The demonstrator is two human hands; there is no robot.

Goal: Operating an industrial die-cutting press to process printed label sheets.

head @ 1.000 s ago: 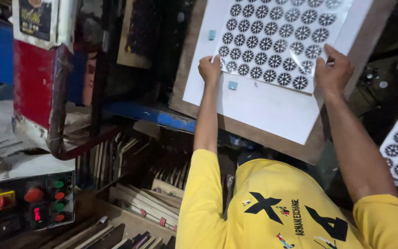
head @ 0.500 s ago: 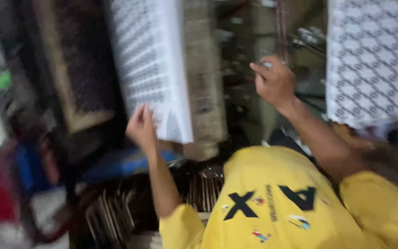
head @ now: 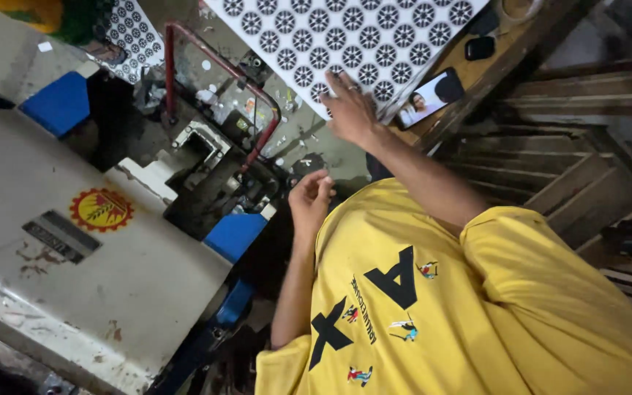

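I see the right hand (head: 350, 110) spread flat, fingers open, pressing on the near edge of the white sheet printed with dark round patterns (head: 345, 36), which lies on the wooden bench (head: 477, 80) beside a lit phone (head: 430, 98). The left hand (head: 310, 197) hangs loosely curled, holding nothing, near the grey machine (head: 74, 249) with its red bar (head: 213, 73).

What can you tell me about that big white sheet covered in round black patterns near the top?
The patterned sheet is thin and white, paper or card by its look, printed with regular rows of round black rosette motifs. It lies flat on a wooden table, running out of view at the top. The right hand rests with its fingers on the sheet's lower edge. A phone with a lit screen lies just beside that edge. The left hand is loosely curled and well clear of the sheet.
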